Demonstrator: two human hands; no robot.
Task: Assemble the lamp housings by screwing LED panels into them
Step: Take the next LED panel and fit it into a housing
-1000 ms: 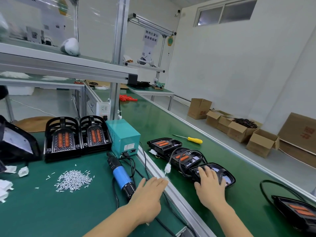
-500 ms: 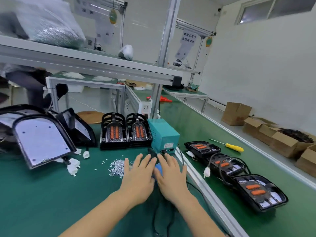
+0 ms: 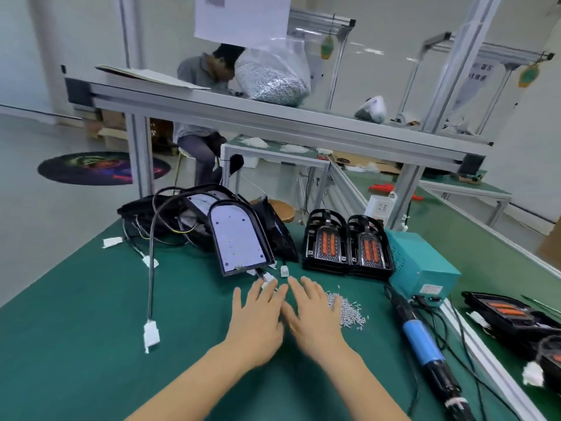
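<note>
Head view of the bench as I run this station remotely. Both of my hands lie flat on the green mat (image 3: 76, 344), fingers straight and spread, holding nothing: left hand (image 3: 256, 320), right hand (image 3: 312, 317), side by side and nearly touching. Next workpiece: a lamp housing with its LED panel (image 3: 238, 241) seated face up, just beyond my fingertips, propped on a heap of further housings and cables (image 3: 170, 214). Its long axis runs away from me, tilted slightly left; the rounded end points away, the straight end with wire leads and white connectors (image 3: 268, 279) points towards my hands. Screw pile (image 3: 346, 311) lies loose just right of the right hand; the electric screwdriver (image 3: 422, 338) rests untouched further right, cabled to the teal power unit (image 3: 422, 262). Progress, as I judge it: housings with orange inserts stand stacked (image 3: 346, 247) behind, others lie on the conveyor (image 3: 510, 314) at right, seemingly finished; the propped unit and the heap remain to be screwed, and nothing is yet picked up
</note>
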